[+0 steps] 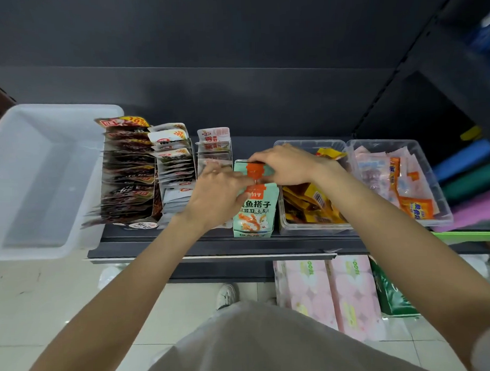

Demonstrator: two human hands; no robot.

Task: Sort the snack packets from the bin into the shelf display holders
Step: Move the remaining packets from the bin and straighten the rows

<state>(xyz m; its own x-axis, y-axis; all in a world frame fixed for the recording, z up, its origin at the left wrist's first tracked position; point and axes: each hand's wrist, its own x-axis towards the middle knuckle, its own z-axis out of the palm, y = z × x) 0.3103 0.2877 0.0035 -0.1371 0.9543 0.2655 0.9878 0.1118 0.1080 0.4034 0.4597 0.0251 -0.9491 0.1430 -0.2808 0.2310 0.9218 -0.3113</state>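
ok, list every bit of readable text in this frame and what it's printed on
"10%": yellow tag on the rearmost dark red packet.
"20%": corner of a white packet in the next row.
"鱼搭子": front of the teal display box; its smaller lines are blurred.
"100" (seen upside down): pink tissue packs below the shelf.
Barcode on a yellow packet: digits unreadable.
All other packet print: too small or blurred.

We read "鱼搭子" in dark characters on the mint-green cardboard display box at centre frame. At upper left, "10%" sits on the rearmost dark red foil packet, and "20%" on a white packet just right of it. Other print is too blurred.
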